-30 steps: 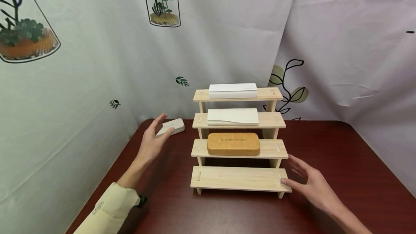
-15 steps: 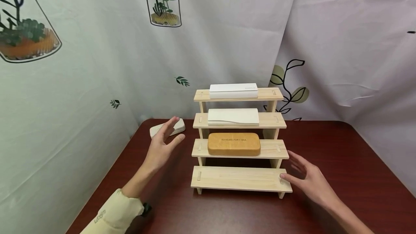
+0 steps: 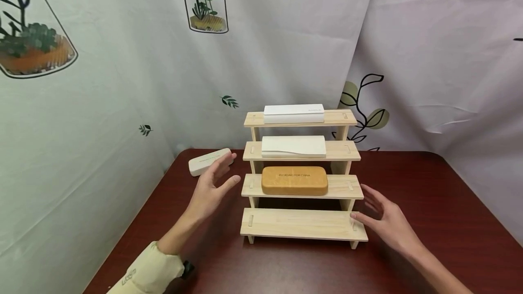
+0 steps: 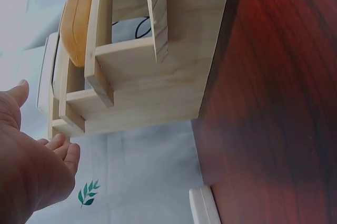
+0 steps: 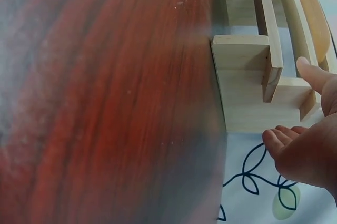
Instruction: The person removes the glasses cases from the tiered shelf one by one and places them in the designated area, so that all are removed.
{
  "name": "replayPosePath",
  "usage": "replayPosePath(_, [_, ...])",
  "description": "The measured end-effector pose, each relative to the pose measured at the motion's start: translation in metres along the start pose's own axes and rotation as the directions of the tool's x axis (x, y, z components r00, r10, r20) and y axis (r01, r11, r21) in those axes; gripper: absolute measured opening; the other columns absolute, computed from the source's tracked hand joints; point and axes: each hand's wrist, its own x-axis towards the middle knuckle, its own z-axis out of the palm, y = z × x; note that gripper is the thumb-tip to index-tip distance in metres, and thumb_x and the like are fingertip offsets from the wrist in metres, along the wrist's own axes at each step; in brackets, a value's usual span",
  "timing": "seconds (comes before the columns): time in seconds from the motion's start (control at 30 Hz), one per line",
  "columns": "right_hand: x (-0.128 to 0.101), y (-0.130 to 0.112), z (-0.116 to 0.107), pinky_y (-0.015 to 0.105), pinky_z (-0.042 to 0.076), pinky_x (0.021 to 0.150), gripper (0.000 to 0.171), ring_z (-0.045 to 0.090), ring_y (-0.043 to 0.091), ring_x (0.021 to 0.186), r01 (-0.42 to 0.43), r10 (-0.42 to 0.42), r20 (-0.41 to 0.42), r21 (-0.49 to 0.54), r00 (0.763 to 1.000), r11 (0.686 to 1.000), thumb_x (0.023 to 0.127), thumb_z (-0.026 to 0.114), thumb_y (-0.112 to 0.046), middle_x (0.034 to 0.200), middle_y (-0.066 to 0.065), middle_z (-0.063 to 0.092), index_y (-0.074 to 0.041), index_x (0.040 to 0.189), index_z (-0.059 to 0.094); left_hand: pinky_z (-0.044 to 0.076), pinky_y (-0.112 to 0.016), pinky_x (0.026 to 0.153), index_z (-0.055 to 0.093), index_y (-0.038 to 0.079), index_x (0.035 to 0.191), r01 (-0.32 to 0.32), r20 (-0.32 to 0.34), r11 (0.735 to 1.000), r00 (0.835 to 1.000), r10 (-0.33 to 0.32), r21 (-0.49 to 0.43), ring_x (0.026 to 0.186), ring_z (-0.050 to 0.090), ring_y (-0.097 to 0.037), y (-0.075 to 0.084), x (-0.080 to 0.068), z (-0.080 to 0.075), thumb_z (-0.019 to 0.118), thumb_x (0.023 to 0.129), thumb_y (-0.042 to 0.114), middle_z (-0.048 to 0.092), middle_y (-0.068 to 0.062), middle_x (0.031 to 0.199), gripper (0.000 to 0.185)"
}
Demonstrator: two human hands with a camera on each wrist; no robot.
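Grip parted, holding nothing, my left hand (image 3: 208, 196) and right hand (image 3: 388, 223) flanked the wooden rack (image 3: 302, 224); I judged top case (image 3: 293, 116), wavy-flap case (image 3: 293, 145) and orange case (image 3: 294, 185) shelved, loose white case (image 3: 204, 162) outstanding on the table (image 3: 306, 269).

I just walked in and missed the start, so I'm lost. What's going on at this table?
A person has an open left hand just off the left side of a stepped wooden stand. Their right hand, also open, is by its right end; contact is hard to tell. Neither holds anything. A white case sits atop the stand, another white case one step down, and a tan case below that. An off-white case lies on the dark red table, back left.
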Motion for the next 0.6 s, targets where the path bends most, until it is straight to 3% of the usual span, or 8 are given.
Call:
replayPosePath(0.13, [0.001,0.0,-0.001,0.006,0.043,0.088,0.083,0.052,0.041,0.127,0.007,-0.007,-0.012,0.01,1.0,1.0,0.086,0.08,-0.029,0.146,0.025,0.046,-0.002,0.152,0.036,0.036,-0.049,0.111,0.042,0.001,0.147,-0.006,0.015,1.0,1.0,0.006,-0.012,0.137,0.045,-0.033,0.002,-0.002,0.004,0.069,0.093,0.005,0.052,-0.013,0.145,0.061])
replayPosePath(0.4, [0.004,0.001,0.002,0.009,0.045,0.089,0.082,0.051,0.039,0.129,0.013,-0.013,-0.017,0.029,1.0,0.999,0.088,0.078,-0.031,0.147,0.022,0.046,-0.003,0.152,0.035,0.037,-0.05,0.11,0.043,-0.002,0.145,-0.01,0.025,0.999,1.0,0.011,-0.041,0.135,0.046,-0.038,0.002,-0.005,0.011,0.07,0.091,0.001,0.051,-0.023,0.143,0.06])
replayPosePath(0.6, [0.005,-0.002,0.002,0.008,0.045,0.088,0.081,0.051,0.035,0.128,0.035,-0.033,-0.035,0.067,0.999,0.997,0.087,0.078,-0.026,0.147,0.021,0.047,-0.004,0.152,0.035,0.039,-0.052,0.109,0.045,-0.001,0.144,0.008,0.015,0.999,1.0,-0.007,-0.052,0.133,0.048,-0.038,0.001,-0.007,0.016,0.07,0.091,0.001,0.055,-0.018,0.14,0.059])
